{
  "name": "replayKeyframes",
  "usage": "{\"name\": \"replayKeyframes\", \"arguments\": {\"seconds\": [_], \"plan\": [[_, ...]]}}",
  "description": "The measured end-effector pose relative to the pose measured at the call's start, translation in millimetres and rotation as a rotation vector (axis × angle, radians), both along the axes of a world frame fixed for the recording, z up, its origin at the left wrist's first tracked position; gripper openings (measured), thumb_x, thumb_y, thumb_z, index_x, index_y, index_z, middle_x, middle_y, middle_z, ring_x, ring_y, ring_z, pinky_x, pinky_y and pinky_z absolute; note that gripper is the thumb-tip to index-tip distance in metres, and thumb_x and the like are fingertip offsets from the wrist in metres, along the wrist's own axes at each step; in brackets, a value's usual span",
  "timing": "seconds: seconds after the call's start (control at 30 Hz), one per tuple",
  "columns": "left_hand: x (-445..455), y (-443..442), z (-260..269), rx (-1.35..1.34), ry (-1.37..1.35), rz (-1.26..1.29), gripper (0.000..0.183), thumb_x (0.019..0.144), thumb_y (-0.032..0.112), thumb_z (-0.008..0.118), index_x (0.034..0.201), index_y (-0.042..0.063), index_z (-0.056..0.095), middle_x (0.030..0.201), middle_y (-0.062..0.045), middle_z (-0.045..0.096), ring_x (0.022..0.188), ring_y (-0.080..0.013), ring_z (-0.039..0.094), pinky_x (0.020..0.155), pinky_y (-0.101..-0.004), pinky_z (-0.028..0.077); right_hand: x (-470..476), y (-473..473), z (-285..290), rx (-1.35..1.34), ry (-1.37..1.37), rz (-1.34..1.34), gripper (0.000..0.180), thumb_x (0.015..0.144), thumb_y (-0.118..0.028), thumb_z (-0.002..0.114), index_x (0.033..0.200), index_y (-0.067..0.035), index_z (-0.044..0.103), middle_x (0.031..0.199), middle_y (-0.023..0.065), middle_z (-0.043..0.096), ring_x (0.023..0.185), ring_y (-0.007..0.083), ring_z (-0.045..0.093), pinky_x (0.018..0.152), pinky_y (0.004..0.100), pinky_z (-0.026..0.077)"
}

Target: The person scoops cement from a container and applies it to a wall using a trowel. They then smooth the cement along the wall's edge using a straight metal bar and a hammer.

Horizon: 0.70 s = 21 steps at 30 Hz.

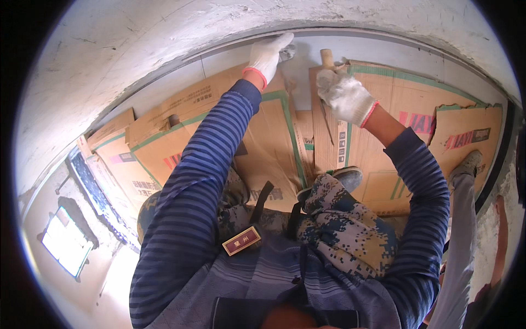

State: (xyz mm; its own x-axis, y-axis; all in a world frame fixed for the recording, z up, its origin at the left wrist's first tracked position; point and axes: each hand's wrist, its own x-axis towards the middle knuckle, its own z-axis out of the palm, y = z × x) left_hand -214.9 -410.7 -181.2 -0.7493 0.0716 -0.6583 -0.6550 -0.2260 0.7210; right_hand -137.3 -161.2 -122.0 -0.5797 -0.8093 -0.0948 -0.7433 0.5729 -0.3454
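My left hand (268, 57), in a white knit glove with a red cuff, reaches to the foot of the wall. One finger stretches along a narrow pale strip (349, 31); the greyish glove palm shows at its right, and whether it grips anything is unclear. In a soiled matching glove, my right hand (344, 98) is closed around a tool with a tan, round-ended handle (326, 58). A thin dark edge (327, 123), apparently the tool's blade, extends below that hand. Under both hands lie printed cardboard sheets (378, 144) with green borders, beside a bare light-grey floor band (365, 47).
A rough plastered wall (246, 14) curves across the top. At right, another person's grey-trousered leg (462, 230) and shoe (468, 162) stand on the cardboard, near a dark edge strip (497, 152). A small red-and-gold box (241, 240) rests at my lap. A bright window opening (68, 242) is at left.
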Motion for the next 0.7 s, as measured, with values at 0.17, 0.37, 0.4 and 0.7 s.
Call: {"name": "replayKeyframes", "arguments": {"seconds": [0.17,0.37,0.4,0.7], "plan": [[1.4,2.7,-0.1,0.181,-0.022,0.185,0.034,0.108,0.024,0.062,0.125,-0.005,0.059,0.113,-0.020,0.070,0.098,-0.0304,0.068,0.085,-0.0406,0.058,-1.5,21.2,-7.6,-0.193,0.307,0.028,0.017,0.075,-0.013,0.071,0.090,-0.010,0.075,0.102,0.0064,0.067,0.097,0.0265,0.067,0.093,0.0412,0.056],[-10.8,3.7,-9.4,0.258,-0.137,0.293,0.036,0.111,0.026,0.052,0.120,-0.009,0.054,0.106,-0.026,0.068,0.088,-0.0385,0.067,0.077,-0.0476,0.059,-11.2,46.5,-6.3,0.021,0.065,-0.008,0.023,0.075,-0.014,0.071,0.097,-0.007,0.075,0.101,0.0095,0.071,0.096,0.0320,0.069,0.090,0.0442,0.058],[-9.5,3.7,-7.6,0.242,-0.116,0.282,0.038,0.111,0.025,0.048,0.123,-0.011,0.051,0.110,-0.030,0.067,0.092,-0.0409,0.067,0.079,-0.0503,0.058,-16.9,53.6,-5.5,-0.039,0.182,0.070,0.022,0.077,-0.015,0.071,0.097,-0.006,0.075,0.099,0.0108,0.071,0.095,0.0332,0.069,0.087,0.0445,0.059],[3.0,84.0,15.0,0.420,-0.017,-0.005,0.025,0.101,0.005,0.065,0.122,-0.008,0.064,0.113,-0.020,0.070,0.104,-0.0273,0.067,0.089,-0.0390,0.058,-20.6,93.4,-21.9,0.182,0.124,-0.060,0.014,0.082,-0.010,0.066,0.093,-0.004,0.074,0.103,0.0099,0.067,0.091,0.0295,0.069,0.076,0.0378,0.060]]}}
